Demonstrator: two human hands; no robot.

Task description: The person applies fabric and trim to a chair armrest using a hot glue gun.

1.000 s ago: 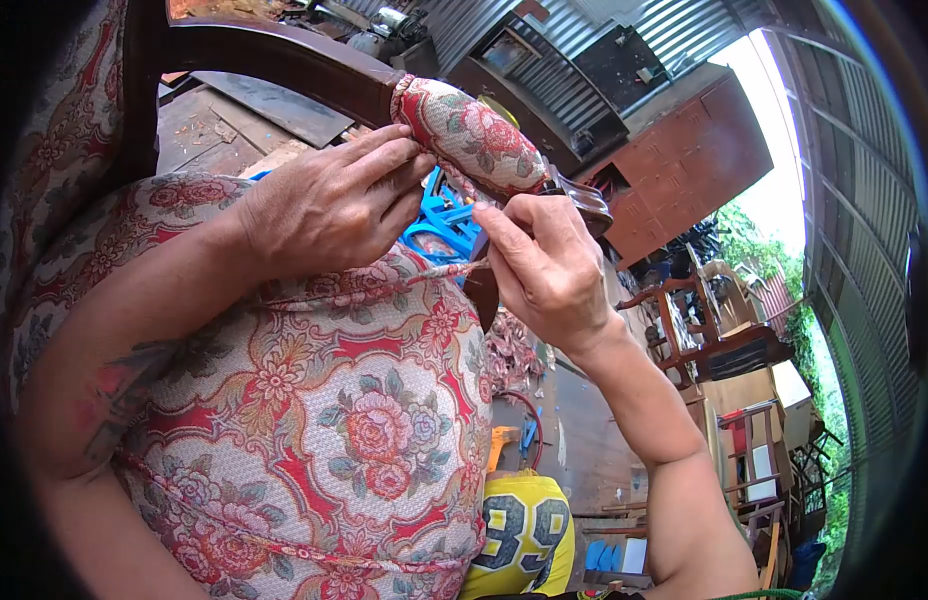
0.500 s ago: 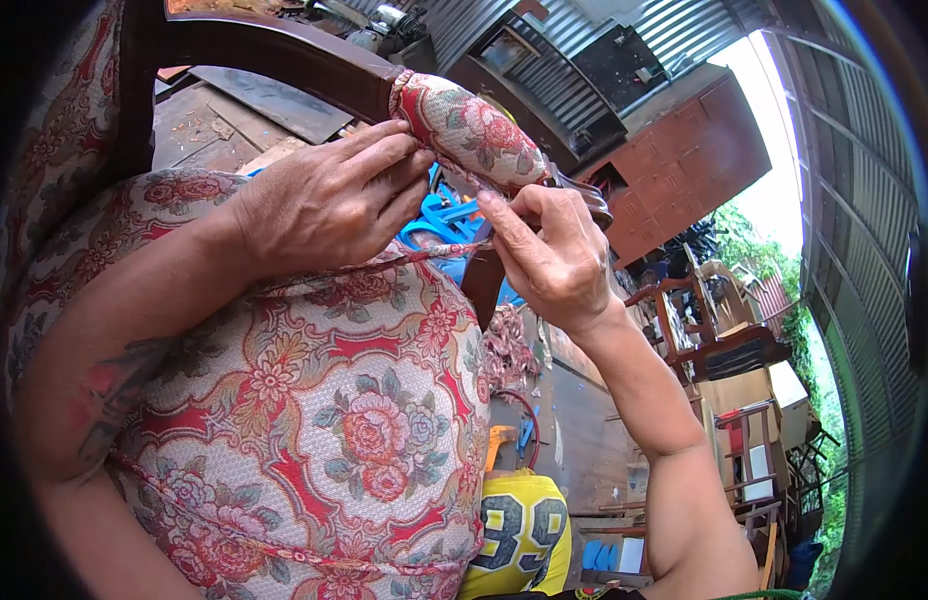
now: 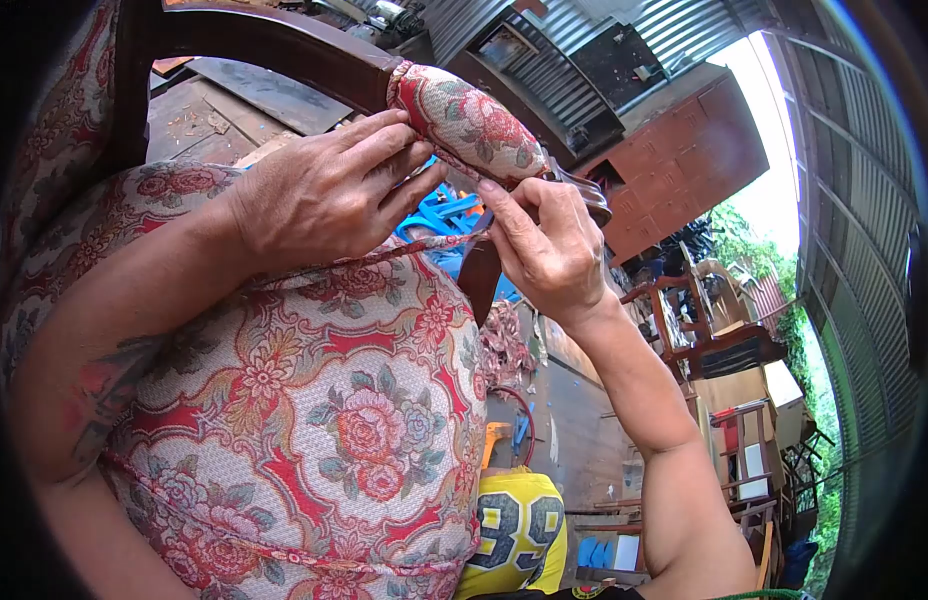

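Fingers of left hand (image 3: 324,195) holding padded armrest (image 3: 469,125), right hand (image 3: 549,250) pinching trim cord (image 3: 434,243)

1. We read the number "99" on a yellow fabric jersey (image 3: 514,535) at the bottom edge of our view.
2. We see its digits printed black with white outlines.

A yellow jersey numbered 89 (image 3: 514,535) shows at bottom centre. A brown wooden cabinet (image 3: 704,150) stands upper right below corrugated metal sheeting (image 3: 684,25); bare wooden chairs (image 3: 704,335) and greenery (image 3: 754,235) fill the right.
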